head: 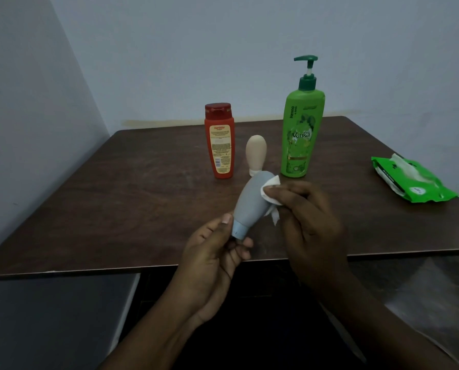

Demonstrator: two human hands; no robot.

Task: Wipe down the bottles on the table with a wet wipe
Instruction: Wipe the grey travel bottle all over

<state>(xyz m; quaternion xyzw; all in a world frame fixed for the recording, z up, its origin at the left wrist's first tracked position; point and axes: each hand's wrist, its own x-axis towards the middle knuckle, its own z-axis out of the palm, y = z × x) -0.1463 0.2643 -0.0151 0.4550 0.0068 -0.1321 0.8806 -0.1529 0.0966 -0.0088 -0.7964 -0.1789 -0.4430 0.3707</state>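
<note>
**Q:** Head view check: state both hands and locate the work item.

**A:** My left hand [212,252] pinches the pale cap end of the grey bottle [252,201] between thumb and curled fingers, body tilted up and away, lifted clear of the table [116,209]. My right hand [308,217] has its fingers folded onto the wet wipe [352,194], pressing it against the bottle's right flank, near the rounded top.

**Q:** What sits beyond the hands?

**A:** Just past the grey bottle's tip stands the beige bottle [255,153], cap down. Left of it is the red bottle [220,141]; right of it, the green pump bottle [301,129]. Well off to the right of my right hand lies the wipe packet [409,180], flap open.

**Q:** Failure modes from here?

**A:** Three, as I judge them.
1. The hold is on the cap only. Sideways wiping pressure could pivot or slip the bottle from the pinch.
2. A swing of the raised tip could knock over the beige bottle, which stands on a narrow base.
3. Part of the wipe hangs loose below my fingers; it could bunch and leave areas unwiped.
</note>
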